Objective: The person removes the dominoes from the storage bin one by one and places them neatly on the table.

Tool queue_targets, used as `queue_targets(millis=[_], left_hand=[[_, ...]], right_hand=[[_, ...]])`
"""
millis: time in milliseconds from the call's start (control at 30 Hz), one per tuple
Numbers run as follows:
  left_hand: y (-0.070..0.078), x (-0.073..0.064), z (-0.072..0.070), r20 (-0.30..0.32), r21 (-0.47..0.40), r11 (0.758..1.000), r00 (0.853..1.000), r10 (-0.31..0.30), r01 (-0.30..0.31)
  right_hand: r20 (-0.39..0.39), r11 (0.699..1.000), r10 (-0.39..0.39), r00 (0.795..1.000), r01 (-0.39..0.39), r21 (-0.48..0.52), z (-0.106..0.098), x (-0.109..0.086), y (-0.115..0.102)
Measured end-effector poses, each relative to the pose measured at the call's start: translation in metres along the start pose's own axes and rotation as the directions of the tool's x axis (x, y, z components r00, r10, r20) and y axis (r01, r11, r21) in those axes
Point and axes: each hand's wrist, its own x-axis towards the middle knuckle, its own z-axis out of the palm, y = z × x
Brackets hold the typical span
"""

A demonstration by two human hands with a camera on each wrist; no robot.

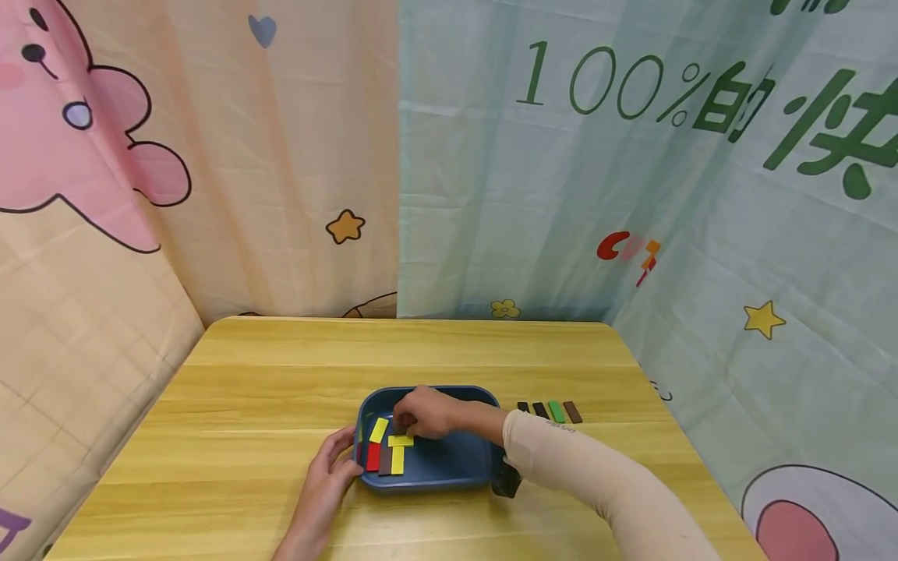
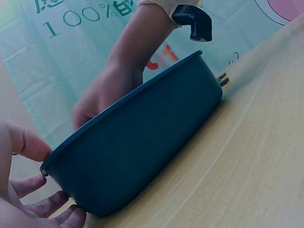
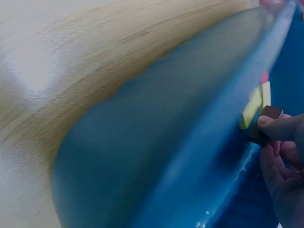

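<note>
In the head view my left hand (image 1: 328,470) rests at the left end of a blue plastic tray (image 1: 449,485). The left wrist view shows its fingertips (image 2: 50,204) against the tray's outer wall (image 2: 137,147), one digit up at the rim. My right hand (image 1: 429,413) reaches inside, toward the tray's left half. Between thumb and fingers it pinches a dark brown rectangular block (image 3: 271,114), low among other blocks. Beside it lie yellow blocks (image 1: 397,460), a red block (image 1: 373,457) and another brown block (image 1: 385,461), grouped at the left end.
To the right of the tray, a short row of blocks lies on the wooden table (image 1: 281,389): black blocks (image 1: 540,410), a green block (image 1: 556,411) and a brown block (image 1: 573,412). Printed curtains (image 1: 477,195) hang behind the table. A black device (image 1: 507,481) sits at my right wrist.
</note>
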Motion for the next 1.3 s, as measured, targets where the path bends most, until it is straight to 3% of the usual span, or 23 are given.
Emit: queue_targets(millis=[167, 233, 333, 500, 600, 800, 900, 967, 1167, 1300], left_hand=[[0.001, 0.0, -0.002, 0.0, -0.003, 1.0, 1.0, 0.005, -0.005], [0.002, 0.0, -0.003, -0.004, -0.002, 1.0, 1.0, 0.009, -0.009], [0.003, 0.0, -0.003, -0.009, 0.004, 1.0, 1.0, 0.006, -0.006], [0.004, 0.001, -0.001, -0.01, 0.014, 1.0, 1.0, -0.004, 0.004], [0.003, 0.001, 0.0, -0.008, 0.009, 1.0, 1.0, -0.006, 0.006], [0.002, 0.001, 0.002, -0.01, 0.017, 0.999, 1.0, -0.029, 0.029], [0.002, 0.001, 0.003, -0.014, 0.018, 0.999, 0.999, -0.038, 0.038], [0.001, 0.001, 0.003, -0.018, 0.015, 0.999, 0.999, -0.038, 0.038], [0.0, 0.001, 0.001, -0.008, 0.004, 1.0, 1.0, -0.019, 0.019], [-0.001, 0.002, 0.0, -0.01, 0.01, 1.0, 1.0, -0.013, 0.013]], right_hand=[[0.013, 0.982, 0.037, 0.999, -0.038, 0.183, -0.012, -0.001, -0.001], [0.028, 0.954, 0.064, 0.998, -0.069, 0.292, -0.016, -0.002, -0.002], [0.049, 0.888, 0.095, 0.994, -0.107, 0.448, -0.021, -0.005, -0.002], [0.078, 0.743, 0.119, 0.99, -0.141, 0.654, -0.025, -0.015, 0.007], [0.119, 0.633, 0.123, 0.985, -0.17, 0.755, -0.027, -0.021, 0.013], [0.229, 0.371, 0.177, 0.957, -0.28, 0.885, -0.031, -0.034, 0.021], [0.243, 0.295, 0.206, 0.948, -0.297, 0.908, -0.034, -0.041, 0.023], [0.23, 0.277, 0.224, 0.947, -0.289, 0.917, -0.036, -0.045, 0.025], [0.185, 0.298, 0.281, 0.942, -0.268, 0.916, -0.042, -0.059, 0.033], [0.166, 0.296, 0.311, 0.936, -0.261, 0.919, -0.044, -0.07, 0.039]])
